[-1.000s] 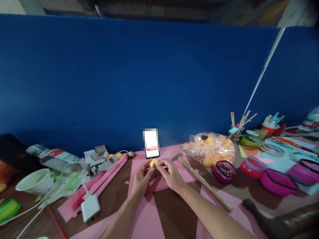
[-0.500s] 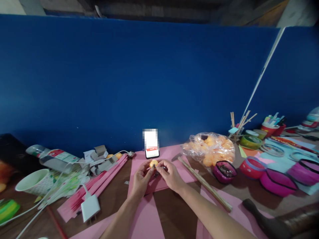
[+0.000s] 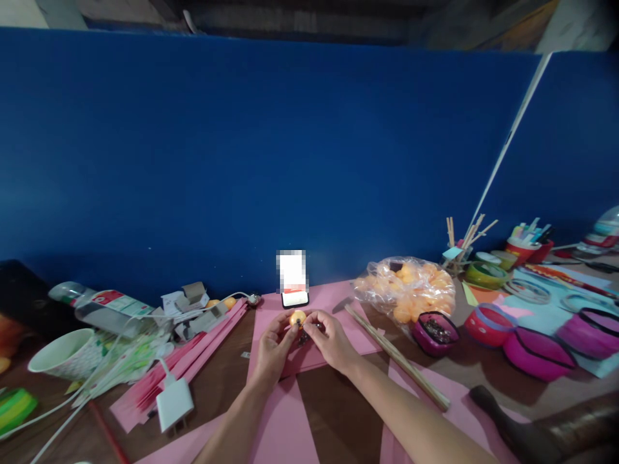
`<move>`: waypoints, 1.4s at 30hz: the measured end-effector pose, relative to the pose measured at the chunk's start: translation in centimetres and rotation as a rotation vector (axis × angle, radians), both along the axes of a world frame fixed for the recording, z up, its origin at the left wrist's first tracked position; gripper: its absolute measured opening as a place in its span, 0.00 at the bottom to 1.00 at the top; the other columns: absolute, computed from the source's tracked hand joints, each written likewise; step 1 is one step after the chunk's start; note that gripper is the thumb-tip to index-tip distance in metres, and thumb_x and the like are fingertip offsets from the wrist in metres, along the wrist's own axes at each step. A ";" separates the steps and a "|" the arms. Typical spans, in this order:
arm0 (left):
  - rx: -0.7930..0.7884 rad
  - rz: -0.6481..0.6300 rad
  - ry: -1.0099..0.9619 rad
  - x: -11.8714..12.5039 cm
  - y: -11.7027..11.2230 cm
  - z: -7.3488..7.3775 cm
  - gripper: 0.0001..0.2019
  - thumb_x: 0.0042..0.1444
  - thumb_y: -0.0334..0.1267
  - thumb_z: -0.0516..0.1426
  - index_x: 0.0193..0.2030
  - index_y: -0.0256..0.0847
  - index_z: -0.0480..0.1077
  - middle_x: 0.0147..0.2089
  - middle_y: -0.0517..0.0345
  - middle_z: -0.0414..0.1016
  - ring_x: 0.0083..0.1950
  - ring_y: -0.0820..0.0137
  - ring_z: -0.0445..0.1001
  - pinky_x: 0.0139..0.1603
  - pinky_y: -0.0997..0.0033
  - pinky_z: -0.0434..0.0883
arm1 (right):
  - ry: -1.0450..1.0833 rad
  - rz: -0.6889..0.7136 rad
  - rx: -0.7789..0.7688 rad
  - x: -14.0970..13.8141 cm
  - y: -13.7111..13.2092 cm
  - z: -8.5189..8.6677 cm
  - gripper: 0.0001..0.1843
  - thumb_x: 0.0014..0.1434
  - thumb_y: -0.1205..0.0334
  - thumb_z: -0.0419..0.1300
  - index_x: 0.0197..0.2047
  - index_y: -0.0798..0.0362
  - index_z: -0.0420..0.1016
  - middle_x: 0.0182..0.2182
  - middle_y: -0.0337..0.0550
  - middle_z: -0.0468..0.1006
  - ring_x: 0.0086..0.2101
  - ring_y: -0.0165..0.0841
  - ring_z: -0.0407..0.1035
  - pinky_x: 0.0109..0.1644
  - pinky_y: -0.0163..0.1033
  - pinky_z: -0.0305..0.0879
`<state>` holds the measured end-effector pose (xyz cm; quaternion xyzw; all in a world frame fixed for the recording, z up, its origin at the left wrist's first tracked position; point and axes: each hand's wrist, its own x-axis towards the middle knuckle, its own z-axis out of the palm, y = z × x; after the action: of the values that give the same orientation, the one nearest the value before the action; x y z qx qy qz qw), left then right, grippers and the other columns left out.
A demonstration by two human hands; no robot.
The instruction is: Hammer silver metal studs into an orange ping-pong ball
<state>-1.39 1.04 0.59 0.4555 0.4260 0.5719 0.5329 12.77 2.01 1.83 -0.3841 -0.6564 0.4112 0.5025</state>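
A small orange ball (image 3: 296,317) is held up between my hands above pink paper (image 3: 333,303). My left hand (image 3: 273,345) closes around its left side, thumb near a dark spot on the ball's front. My right hand (image 3: 333,340) is pinched at the ball's lower right, thumb against fingers. What lies in that pinch is too small to make out. Just below the fingertips are small dark bits (image 3: 304,336), partly hidden by my thumbs. Behind the hands a lit phone (image 3: 294,298) leans against the blue wall.
To the right are a clear bag of orange balls (image 3: 409,290), a purple container with dark bits (image 3: 436,334), a wooden stick (image 3: 401,361) and pink containers (image 3: 539,354). On the left lie a white charger (image 3: 175,405), pink strips (image 3: 193,361), a paper cup (image 3: 62,354) and a plastic bottle (image 3: 109,306).
Hardly anything differs. Both hands keep the same grip on the ball, and the whole view has shifted very slightly.
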 end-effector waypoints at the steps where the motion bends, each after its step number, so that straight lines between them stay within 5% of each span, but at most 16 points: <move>1: -0.001 0.004 0.005 0.0 0.0 0.0 0.23 0.46 0.42 0.59 0.49 0.38 0.64 0.49 0.46 0.70 0.49 0.60 0.70 0.44 0.66 0.70 | -0.006 -0.004 0.000 0.0 0.0 0.0 0.10 0.56 0.57 0.52 0.31 0.55 0.68 0.32 0.41 0.72 0.29 0.29 0.64 0.32 0.33 0.61; 42: 0.020 0.010 -0.002 0.0 -0.2 0.2 0.22 0.45 0.43 0.60 0.47 0.38 0.67 0.45 0.48 0.73 0.44 0.64 0.72 0.46 0.65 0.69 | -0.004 0.053 -0.004 0.3 -0.1 0.5 0.09 0.56 0.58 0.52 0.31 0.55 0.68 0.31 0.40 0.72 0.30 0.29 0.65 0.34 0.33 0.62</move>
<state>-1.37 0.87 0.77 0.4579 0.4222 0.5792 0.5259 13.07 1.94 2.35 -0.3687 -0.6665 0.4249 0.4893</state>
